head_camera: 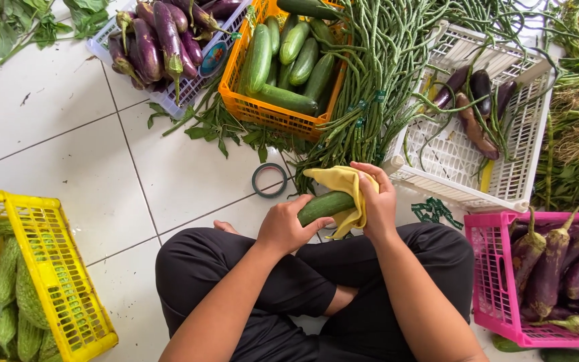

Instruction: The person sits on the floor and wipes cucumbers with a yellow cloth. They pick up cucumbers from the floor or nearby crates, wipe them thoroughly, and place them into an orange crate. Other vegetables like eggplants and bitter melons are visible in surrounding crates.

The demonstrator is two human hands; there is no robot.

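Head view: looking down on crossed legs in black trousers [370, 281], white tile floor [48, 107].
Left hand [284, 224]: closed around one end of a green cucumber [326, 205], fingers wrapped over the top.
Right hand [378, 201]: clamped on a yellow cloth [340, 181], pressed over the cucumber's other end.
Cucumber: held above the lap, between both hands, lying nearly level, far end tucked into the cloth.
Ahead: orange basket [263, 110] full of cucumbers; bundles of long beans [376, 74] just beside it; roll of tape [269, 179] flat on the tiles near the cloth.
Ahead right: white crate [524, 134] with a few dark eggplants.
Ahead left: pale crate [189, 87] heaped with purple eggplants.
Near right: pink basket [497, 281] holding eggplants.
Near left: yellow basket [55, 268] holding bitter gourds [5, 281].
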